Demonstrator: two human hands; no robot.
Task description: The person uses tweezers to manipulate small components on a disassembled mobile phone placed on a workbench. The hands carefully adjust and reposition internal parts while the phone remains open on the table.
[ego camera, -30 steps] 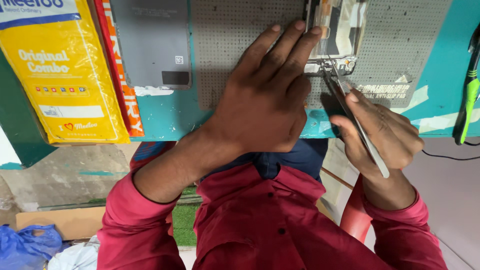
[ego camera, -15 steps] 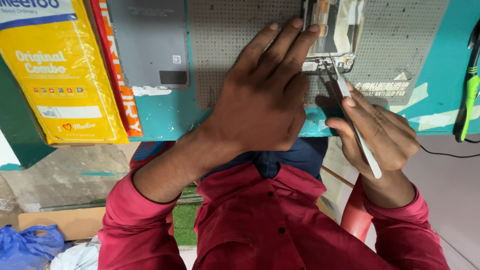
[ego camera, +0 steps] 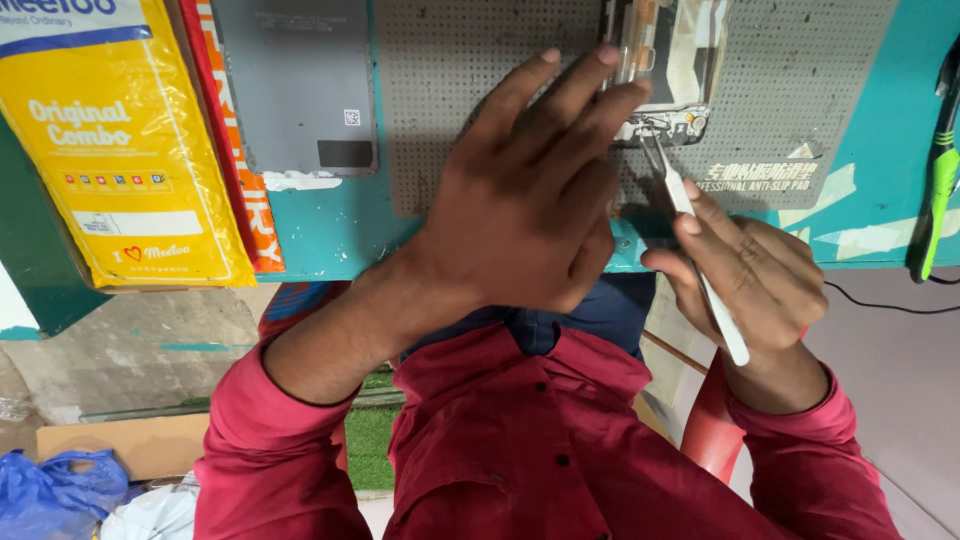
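An opened phone (ego camera: 672, 62) with its inner parts showing lies on a grey perforated mat (ego camera: 440, 110) at the top of the view. My left hand (ego camera: 530, 190) rests flat on the mat, fingers spread, the fingertips touching the phone's left edge. My right hand (ego camera: 750, 275) grips white tweezers (ego camera: 700, 255) like a pen. The tweezers' tips touch the phone's lower end, near small metal parts. My red sleeves and shirt fill the lower part of the view.
A grey phone back cover (ego camera: 295, 85) lies left of the mat on the teal table (ego camera: 330, 230). A yellow package (ego camera: 120, 150) and an orange one (ego camera: 230, 150) sit at far left. A green-and-black tool (ego camera: 935, 190) lies at the right edge. A blue bag (ego camera: 50, 490) lies on the floor.
My right hand has shifted slightly and brought the tweezers' tips up onto the phone's lower end. My left hand has stayed put on the mat.
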